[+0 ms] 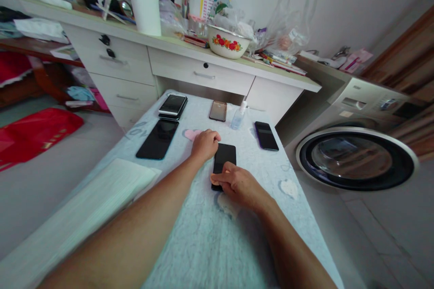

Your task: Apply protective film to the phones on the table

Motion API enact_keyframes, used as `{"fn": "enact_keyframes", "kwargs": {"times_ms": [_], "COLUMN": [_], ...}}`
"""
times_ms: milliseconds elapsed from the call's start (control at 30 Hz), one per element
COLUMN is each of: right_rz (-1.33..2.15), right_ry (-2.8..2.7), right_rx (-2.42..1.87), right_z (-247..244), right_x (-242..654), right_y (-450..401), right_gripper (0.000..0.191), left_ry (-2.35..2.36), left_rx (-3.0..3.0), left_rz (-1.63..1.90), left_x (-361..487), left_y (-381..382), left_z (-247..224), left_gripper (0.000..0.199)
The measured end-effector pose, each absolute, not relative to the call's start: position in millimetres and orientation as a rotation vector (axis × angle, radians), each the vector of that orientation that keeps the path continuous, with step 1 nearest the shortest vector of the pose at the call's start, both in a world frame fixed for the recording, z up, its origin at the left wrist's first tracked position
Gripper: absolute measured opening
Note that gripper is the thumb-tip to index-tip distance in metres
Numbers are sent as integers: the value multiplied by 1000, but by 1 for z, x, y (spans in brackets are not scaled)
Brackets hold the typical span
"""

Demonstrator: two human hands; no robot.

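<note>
A black smartphone (225,154) lies face up on the cloth-covered table in front of me. My left hand (205,144) is curled at its upper left edge, fingers closed against that side. Over the phone's lower half, my right hand (239,184) presses down a small orange cloth or pad (214,179), mostly hidden under the fingers. Beyond the phone stands a clear spray bottle (238,117) with bluish liquid. A phone case (218,111) lies to the left of the bottle.
At left lie a large dark phone (158,139) and stacked phones (172,106); another phone (266,136) lies at right. A folded white sheet (101,198) covers the left table edge. Behind are a cluttered desk with a floral bowl (228,44) and, right, a washing machine (356,153).
</note>
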State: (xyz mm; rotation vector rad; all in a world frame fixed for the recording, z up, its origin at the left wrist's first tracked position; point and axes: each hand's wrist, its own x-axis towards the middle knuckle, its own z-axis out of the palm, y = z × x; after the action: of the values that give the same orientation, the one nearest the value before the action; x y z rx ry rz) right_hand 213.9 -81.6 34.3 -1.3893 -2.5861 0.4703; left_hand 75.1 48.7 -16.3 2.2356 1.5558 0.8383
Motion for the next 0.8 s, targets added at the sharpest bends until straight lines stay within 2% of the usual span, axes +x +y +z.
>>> {"fn": "enact_keyframes", "kwargs": {"times_ms": [233, 633, 800], "right_rz": [543, 272, 264], "right_ry": [-2626, -2420, -2409], "right_rx": [-1271, -1740, -1784], "right_z": [36, 20, 22], "right_x": [216, 216, 216], "right_y": [-87, -77, -76], "right_gripper": [25, 29, 27], "left_ry": [1552, 1550, 1556], "left_rx": [2244, 2247, 2237], "left_rz": [851, 848, 829], "left_x": [75, 75, 75], "left_y": [52, 50, 50], "left_z": [-21, -18, -18], "left_gripper": [22, 23, 23]}}
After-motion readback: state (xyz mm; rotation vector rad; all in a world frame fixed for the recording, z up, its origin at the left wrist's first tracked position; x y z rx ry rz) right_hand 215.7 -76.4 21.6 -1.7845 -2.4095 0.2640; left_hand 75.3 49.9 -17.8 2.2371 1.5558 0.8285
